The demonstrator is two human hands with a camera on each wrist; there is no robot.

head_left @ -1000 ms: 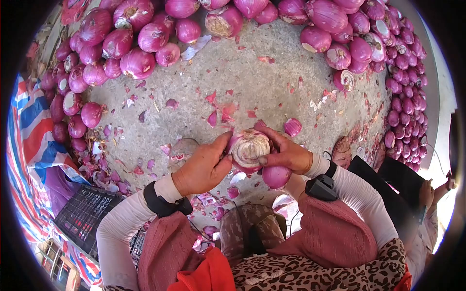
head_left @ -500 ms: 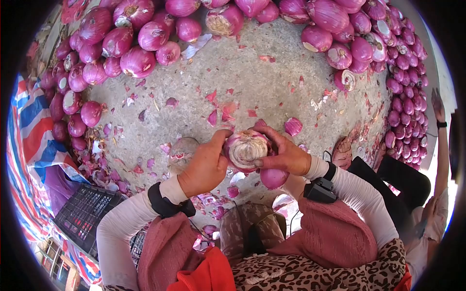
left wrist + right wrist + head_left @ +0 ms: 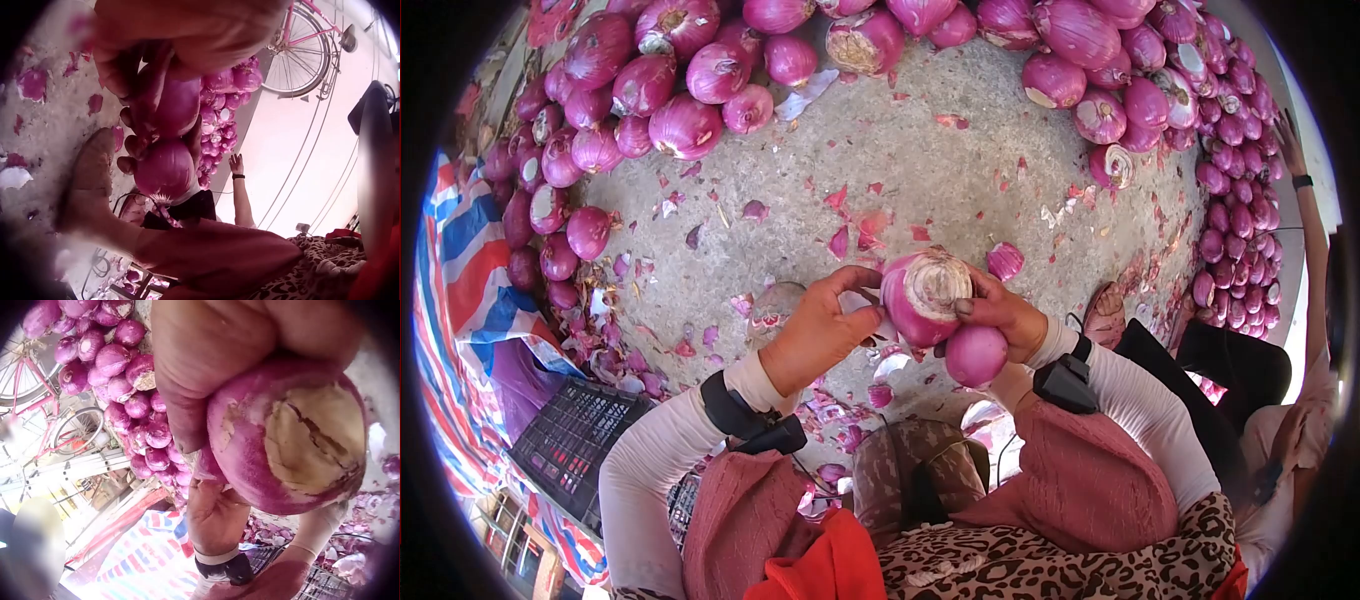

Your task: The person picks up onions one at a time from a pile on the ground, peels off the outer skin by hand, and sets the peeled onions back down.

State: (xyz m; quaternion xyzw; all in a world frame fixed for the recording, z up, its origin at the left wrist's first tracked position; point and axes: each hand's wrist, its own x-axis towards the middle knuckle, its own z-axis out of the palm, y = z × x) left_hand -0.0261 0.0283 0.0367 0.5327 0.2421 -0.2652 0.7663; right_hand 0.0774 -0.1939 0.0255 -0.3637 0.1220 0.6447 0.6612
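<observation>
A large purple onion (image 3: 920, 305) with a pale, ringed dry end is gripped by my right hand (image 3: 1012, 318), together with a smaller onion (image 3: 977, 356) below it. My left hand (image 3: 815, 330) is at the large onion's left side, thumb and fingers pinching a thin skin flap (image 3: 207, 466) that reaches the onion. In the left wrist view the smaller onion (image 3: 165, 167) hangs under the large one, with right fingertips around both. Close up in the right wrist view, the large onion (image 3: 250, 447) shows a cracked tan patch.
Onion heaps (image 3: 685, 125) curve along the far side and right. Loose peel (image 3: 870, 228) lies on the concrete floor (image 3: 770, 210). A black crate (image 3: 580, 440) and striped sheet (image 3: 475, 250) stand left. Another person's arm (image 3: 1312, 230) reaches in at right.
The large onion has tilted and moved slightly right, showing more purple side. My left hand has drawn a little away from it with the skin. The other person's arm has risen at the right.
</observation>
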